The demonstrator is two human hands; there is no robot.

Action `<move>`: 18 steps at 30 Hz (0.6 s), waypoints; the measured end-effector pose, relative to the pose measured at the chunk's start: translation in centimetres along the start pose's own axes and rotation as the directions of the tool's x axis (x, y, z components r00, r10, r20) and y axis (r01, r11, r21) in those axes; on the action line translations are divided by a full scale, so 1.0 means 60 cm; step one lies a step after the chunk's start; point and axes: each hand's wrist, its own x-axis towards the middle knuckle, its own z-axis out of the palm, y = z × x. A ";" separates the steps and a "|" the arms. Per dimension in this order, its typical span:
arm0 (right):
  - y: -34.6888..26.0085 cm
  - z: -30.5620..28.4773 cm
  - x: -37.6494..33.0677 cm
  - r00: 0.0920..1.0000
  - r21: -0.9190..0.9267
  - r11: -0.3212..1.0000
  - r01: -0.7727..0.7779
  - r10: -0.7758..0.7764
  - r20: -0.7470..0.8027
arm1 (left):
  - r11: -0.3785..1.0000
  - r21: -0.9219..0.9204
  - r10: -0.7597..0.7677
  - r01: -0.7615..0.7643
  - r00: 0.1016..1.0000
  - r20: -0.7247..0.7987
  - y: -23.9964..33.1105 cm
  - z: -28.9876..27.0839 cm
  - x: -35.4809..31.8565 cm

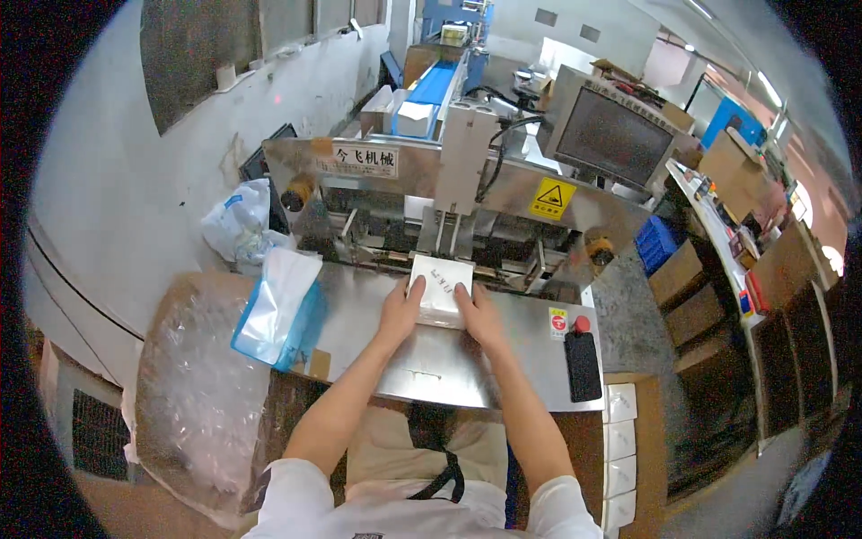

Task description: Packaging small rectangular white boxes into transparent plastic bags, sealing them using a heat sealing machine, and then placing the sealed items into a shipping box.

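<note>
Both my hands hold a small white box (440, 310) with dark printing on its top face. My left hand (400, 308) grips its left side and my right hand (480, 314) its right side, thumbs resting along the top edges. The box is held over the far part of a steel worktop (431, 368), right at the front opening of a metal machine (377, 202). The undersides of my fingers are hidden. To the left of my left arm, a stack of clear plastic film sleeves (280, 301) lies in a blue tray-like wrap.
A carton of crumpled clear plastic (202, 395) stands at left. On the worktop's right are a red push button (582, 324) and a black phone-like slab (584, 368). White boxes (620, 440) fill a carton below. Beyond are a monitor (615, 135) and a blue conveyor (433, 85).
</note>
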 end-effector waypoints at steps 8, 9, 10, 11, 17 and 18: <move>-0.026 -0.035 -0.110 0.991 0.537 0.834 -0.131 0.092 0.099 | 0.865 -0.454 -0.201 0.213 0.977 0.076 -0.031 -0.029 -0.068; -0.017 -0.050 -0.129 0.980 0.588 0.789 -0.177 0.086 0.179 | 0.762 -0.552 -0.268 0.339 0.941 0.208 -0.009 -0.034 -0.086; 0.027 -0.050 -0.139 0.986 0.655 0.743 -0.136 0.036 0.163 | 0.772 -0.518 -0.283 0.367 0.929 0.237 0.012 -0.032 -0.095; 0.041 -0.055 -0.150 0.979 0.635 0.758 -0.149 0.022 0.203 | 0.776 -0.509 -0.291 0.373 0.927 0.237 0.014 -0.031 -0.088; 0.096 -0.134 -0.271 0.989 0.564 0.815 -0.135 0.078 0.125 | 0.985 0.161 0.037 -0.058 0.990 0.134 -0.038 0.032 0.056; 0.108 -0.159 -0.296 0.993 0.532 0.839 -0.117 0.093 0.073 | 0.928 0.345 0.119 -0.140 0.990 0.080 -0.028 0.041 0.076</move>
